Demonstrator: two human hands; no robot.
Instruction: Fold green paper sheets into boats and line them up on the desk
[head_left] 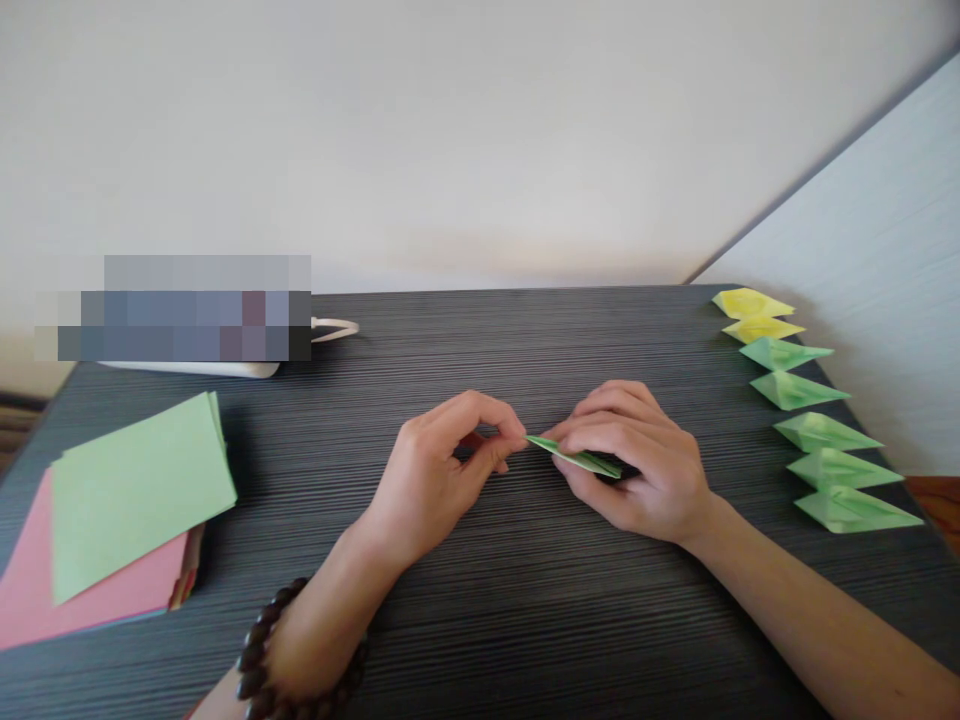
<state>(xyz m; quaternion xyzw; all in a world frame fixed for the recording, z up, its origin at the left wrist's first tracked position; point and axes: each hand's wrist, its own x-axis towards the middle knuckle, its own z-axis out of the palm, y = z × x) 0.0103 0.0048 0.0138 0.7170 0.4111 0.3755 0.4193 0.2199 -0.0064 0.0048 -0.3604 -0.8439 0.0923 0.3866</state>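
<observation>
A narrow piece of folded green paper (592,461) is between my two hands, above the middle of the table. My right hand (637,455) grips its body, with the thumb below and the fingers over the top. At the paper's pointed left tip, my left hand (454,460) pinches with thumb and forefinger. Part of the folded paper is hidden by the right fingers. Dark beads circle my left wrist.
Several folded paper boats, yellow ones (753,303) and green ones (829,432), line the table's right edge. Green sheets (142,490) lie on a pink stack (97,590) at left. Behind stands a blurred-out object (187,310) with a white cable (337,328), before a wall.
</observation>
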